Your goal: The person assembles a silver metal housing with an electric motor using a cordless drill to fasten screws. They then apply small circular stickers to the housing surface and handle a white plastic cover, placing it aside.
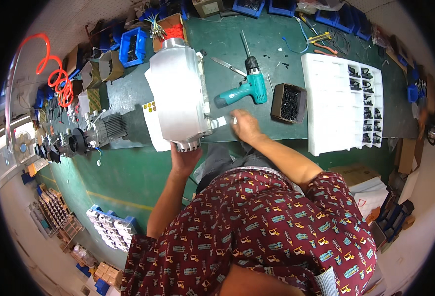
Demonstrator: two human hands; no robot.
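Note:
A large silvery metal housing [177, 93] with a round collar at each end lies on the green bench in front of me. My left hand [185, 160] grips its near collar from below, and the fingers are partly hidden behind it. Just right of the housing, my right hand [246, 127] is closed, fingertips pinched together around something small and pale that I cannot make out. A small white tab [219, 122] sticks out from the housing's right side toward those fingertips. Beneath the housing lies a white sheet [153, 126] with yellow and red round stickers.
A teal cordless drill [249, 89] and a knife-like tool [228, 66] lie beyond my right hand. A box of black screws [290, 102] and a white foam tray [326, 108] with black parts stand right. Left are a motor [110, 127] and a blue bin [132, 47].

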